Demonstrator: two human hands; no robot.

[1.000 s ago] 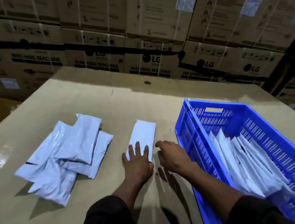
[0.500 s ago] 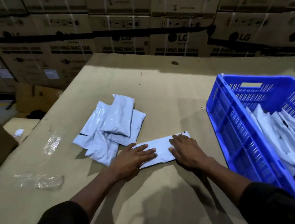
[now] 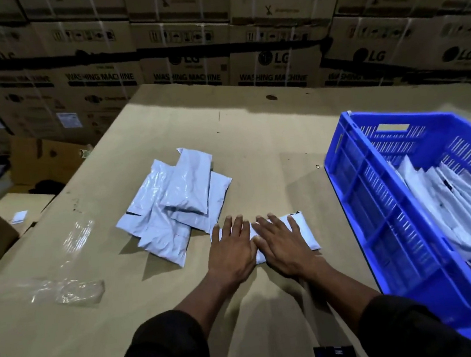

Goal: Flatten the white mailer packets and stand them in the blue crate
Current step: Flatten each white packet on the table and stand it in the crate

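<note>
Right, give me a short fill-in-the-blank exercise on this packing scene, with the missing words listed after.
1. Both hands, the left hand and the right hand, press flat on one white ____.
2. The crate to the right of the hands is coloured ____.
3. The loose pile of packets lies to the ____ of the pressed one.
4. The packets in the crate stand on ____, not flat.

Missing words: packet; blue; left; edge

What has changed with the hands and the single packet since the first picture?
The packet was turned from lengthwise to crosswise. Both hands, left and right, now press flat on it side by side. The pile and the crate keep their places.
</note>
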